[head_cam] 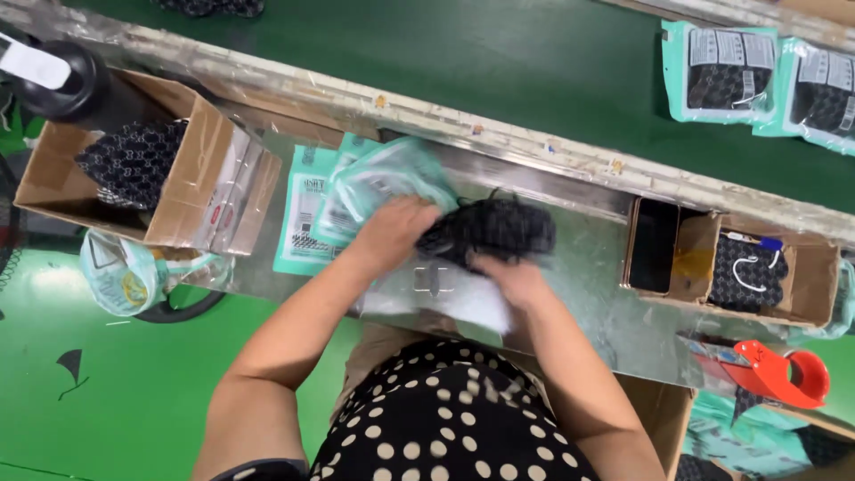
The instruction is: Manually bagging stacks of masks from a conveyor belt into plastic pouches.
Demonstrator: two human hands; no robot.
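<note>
Both hands on black patterned fabric piece [488,230], mid metal bench [606,294].
L hand [392,233] closed on it w/ teal plastic bag [392,178]; R hand [512,278] grips near edge; open cardboard boxes [178,169] flank.

Head camera looks steeply down, close over the metal worktable [614,294].

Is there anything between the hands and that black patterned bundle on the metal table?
Nothing visible. The left hand and the right hand are both already on the black patterned bundle, which lies on the metal table. A teal pouch sits just behind the left hand, not between.
</note>
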